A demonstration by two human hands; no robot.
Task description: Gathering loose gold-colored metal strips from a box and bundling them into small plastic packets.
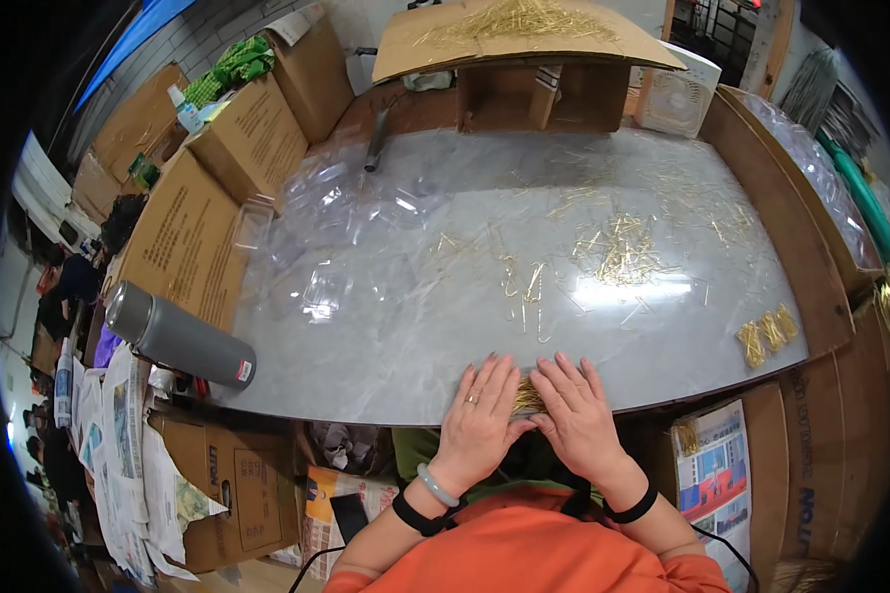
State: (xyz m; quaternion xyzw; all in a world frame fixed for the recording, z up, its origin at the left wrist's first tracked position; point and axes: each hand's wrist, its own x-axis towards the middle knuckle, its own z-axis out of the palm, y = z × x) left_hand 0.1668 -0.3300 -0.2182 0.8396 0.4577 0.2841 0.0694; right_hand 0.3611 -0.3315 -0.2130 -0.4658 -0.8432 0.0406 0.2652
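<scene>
Both my hands rest at the front edge of the grey marbled table (396, 341), fingers stretched forward. Between them lies a small bundle of gold-coloured wire hooks (528, 397). My left hand (478, 415), with a ring on one finger, lies flat along the bundle's left side. My right hand (580, 420) lies flat along its right side. The thumbs come close together at the near end. Part of the bundle is hidden under the fingers. Just beyond my fingertips lie a few loose gold hooks (532, 287), and farther right is a heap of them (623, 247).
Clear plastic boxes (326, 287) lie at the left of the table, near a grey flask (183, 336). Tied gold bundles (767, 334) sit at the right edge. Cardboard walls (183, 237) line the sides. At the back, a cardboard sheet (405, 54) bears more gold wire beside a white fan (677, 94).
</scene>
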